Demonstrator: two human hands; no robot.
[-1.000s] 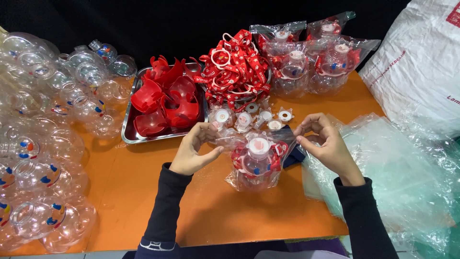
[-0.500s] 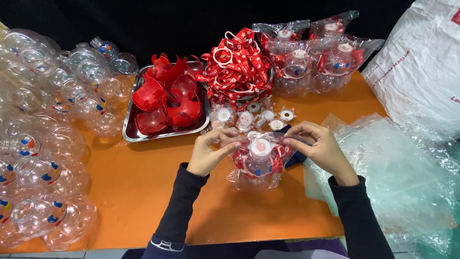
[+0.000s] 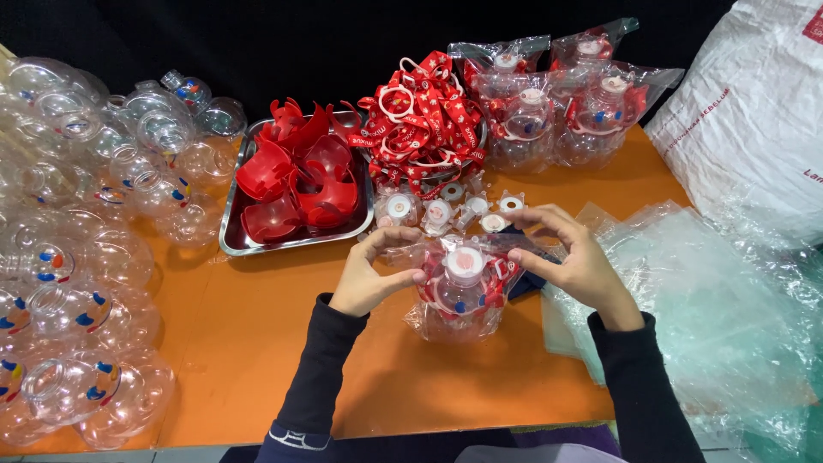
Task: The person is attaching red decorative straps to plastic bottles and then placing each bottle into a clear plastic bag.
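A clear round bottle point(image 3: 461, 291) with a white cap and red strap stands inside a clear plastic bag on the orange table point(image 3: 257, 343). My left hand point(image 3: 370, 276) pinches the bag's top edge at the left of the cap. My right hand point(image 3: 573, 257) grips the bag's top edge at the right. Both hands hold the bag mouth just above the bottle.
A metal tray point(image 3: 233, 244) holds red plastic cup holders. Red straps point(image 3: 424, 120) are piled behind loose white caps point(image 3: 446, 210). Bagged bottles point(image 3: 557, 103) stand at the back. Empty clear bottles point(image 3: 77, 257) fill the left. Clear bags point(image 3: 711, 291) and a white sack point(image 3: 754, 120) lie right.
Both hands have drawn closer together over the bottle cap, pulling the bag mouth inward. The bottle stays in the same place.
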